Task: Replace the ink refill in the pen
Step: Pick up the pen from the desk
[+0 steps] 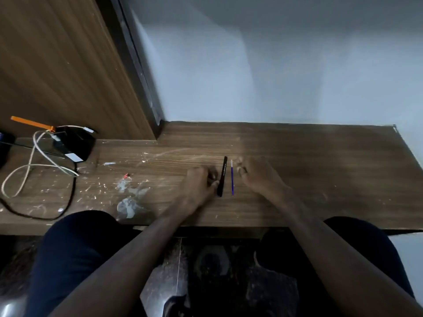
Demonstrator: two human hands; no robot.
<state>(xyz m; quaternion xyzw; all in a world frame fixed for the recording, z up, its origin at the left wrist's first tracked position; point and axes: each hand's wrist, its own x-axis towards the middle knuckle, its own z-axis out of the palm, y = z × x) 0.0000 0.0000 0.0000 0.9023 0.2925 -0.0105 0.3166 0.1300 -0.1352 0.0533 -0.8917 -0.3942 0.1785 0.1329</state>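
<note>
**Pen and refill lie side by side between two hands**

A slim black plastic pen (222, 176) lies on the brown wood-grain surface (309, 156), its length running away from the person. Just to its right, parallel and apart from it, lies a thin blue ink refill (232, 177) with a pale far end.

The left hand (196, 184) rests on the surface at the pen's left side, fingers curled inward and the fingertips touching or nearly touching the lower part of the barrel (the blur makes it hard to tell whether it actually grips the pen). The right hand (256, 177) sits just right of the refill, fingers loosely bent and holding nothing, their tips near the refill's far end but apart from it.

Off to the left, well apart from the pen, a black box-shaped device (75, 143) stands against the wooden panel, with a looped white cable (29, 167) and a black cable (68, 202) trailing over the surface. An orange strip (32, 122) pokes out behind it. Whitish smears and flecks (128, 202) mark the surface near its front edge.
</note>
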